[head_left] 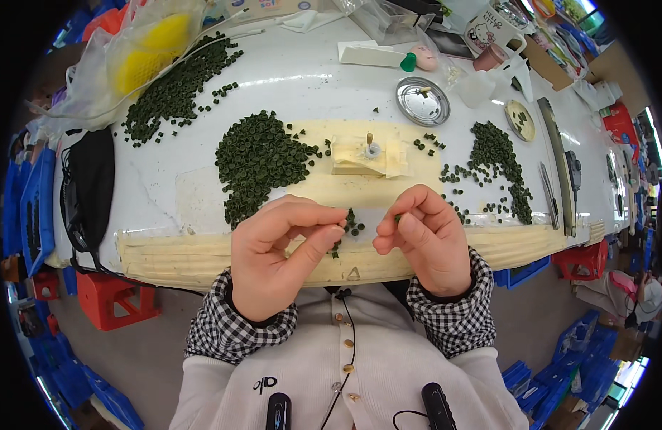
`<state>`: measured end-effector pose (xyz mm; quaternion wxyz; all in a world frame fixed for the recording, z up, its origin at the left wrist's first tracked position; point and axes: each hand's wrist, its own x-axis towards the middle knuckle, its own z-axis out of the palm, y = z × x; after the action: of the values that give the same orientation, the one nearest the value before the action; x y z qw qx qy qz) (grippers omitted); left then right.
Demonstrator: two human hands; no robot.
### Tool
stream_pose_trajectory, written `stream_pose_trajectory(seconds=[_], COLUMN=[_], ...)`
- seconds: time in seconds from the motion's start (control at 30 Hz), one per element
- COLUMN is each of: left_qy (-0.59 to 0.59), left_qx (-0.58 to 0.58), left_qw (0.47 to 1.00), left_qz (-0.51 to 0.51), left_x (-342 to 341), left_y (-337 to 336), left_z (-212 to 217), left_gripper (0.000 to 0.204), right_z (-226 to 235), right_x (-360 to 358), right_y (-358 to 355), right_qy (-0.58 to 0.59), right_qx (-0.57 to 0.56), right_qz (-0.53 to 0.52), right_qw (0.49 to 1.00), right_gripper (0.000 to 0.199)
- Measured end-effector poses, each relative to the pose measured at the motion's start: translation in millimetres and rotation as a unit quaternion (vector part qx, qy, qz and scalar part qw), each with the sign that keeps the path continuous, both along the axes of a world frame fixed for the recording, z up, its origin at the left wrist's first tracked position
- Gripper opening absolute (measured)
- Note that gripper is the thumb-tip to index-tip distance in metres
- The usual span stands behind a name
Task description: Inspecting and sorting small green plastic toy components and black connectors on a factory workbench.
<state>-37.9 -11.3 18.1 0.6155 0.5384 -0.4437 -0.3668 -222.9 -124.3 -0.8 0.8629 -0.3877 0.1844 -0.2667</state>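
Tape (180, 258) in cream strips covers the near edge of the white table (302, 79), and both hands are raised over the middle of that edge, a narrow gap between their fingertips. The right hand (438, 247) holds a small green piece (398, 218) between thumb and forefinger. The left hand (274, 261) is drawn to a narrow pinch; whether anything sits inside it I cannot tell. A few loose green pieces (356, 228) lie just beyond the left fingertips, partly hidden.

Past the hands, a cream block (352, 163) with an upright peg (370, 139) stands near the table's middle, cream sheeting showing between it and the near edge. Left of it rises a thick pile of green pieces (263, 158); a second heap (180, 82) stretches toward the far left corner, white tabletop showing between the two. On the right, a thinner spread (499, 154) runs down to the near edge, then tweezers (549, 195) and a long metal bar (557, 165) near the right end. A round metal dish (420, 113) sits toward the far edge.
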Motion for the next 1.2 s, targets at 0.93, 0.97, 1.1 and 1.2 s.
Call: stream_pose_trajectory(seconds=[0.93, 0.97, 1.1, 1.2], left_qy=[0.197, 0.191, 0.222, 0.231], left_qx=[-0.044, -0.046, -0.019, -0.021], left_qw=[0.978, 0.979, 0.974, 0.972], left_qz=[-0.061, -0.061, -0.049, -0.042], left_x=[-4, -4, -4, -5], left_y=[-14, -14, -13, -14], left_z=[-24, -23, -19, -19], left_gripper=[0.020, 0.020, 0.021, 0.020], right_z=[7, 7, 11, 11], right_x=[29, 29, 29, 29], right_y=[7, 8, 8, 8], right_qy=[0.154, 0.158, 0.173, 0.173], right_qx=[-0.411, -0.421, -0.474, -0.494], right_qz=[-0.164, -0.170, -0.173, -0.179], right_qw=[0.883, 0.877, 0.846, 0.833], right_gripper=[0.021, 0.022, 0.023, 0.024])
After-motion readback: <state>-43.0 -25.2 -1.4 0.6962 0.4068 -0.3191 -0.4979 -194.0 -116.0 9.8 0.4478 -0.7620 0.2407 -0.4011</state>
